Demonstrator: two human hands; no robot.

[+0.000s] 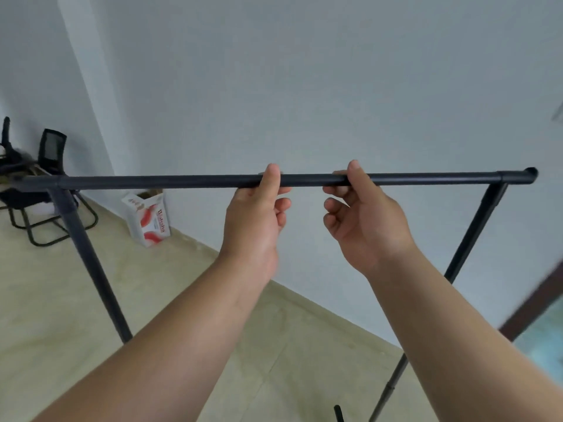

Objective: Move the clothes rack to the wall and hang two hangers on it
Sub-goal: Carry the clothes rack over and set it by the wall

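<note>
The black clothes rack (pixel 152 181) stands in front of me, its top bar running level across the view. Its left leg (pixel 88 263) and right leg (pixel 475 233) slope down toward the floor. My left hand (pixel 256 217) holds the bar near its middle, thumb up over the front and fingers curled loosely beneath. My right hand (pixel 365 220) grips the bar just to the right, thumb and forefinger on it and the other fingers curled below. The pale wall (pixel 304 86) is close behind the rack.
A white and red cardboard box (pixel 149 219) sits on the floor by the wall at left. Black chairs (pixel 45 178) crowd the far left corner. A dark door frame (pixel 533 303) shows at the right edge. Beige tile floor (pixel 45 300) lies below.
</note>
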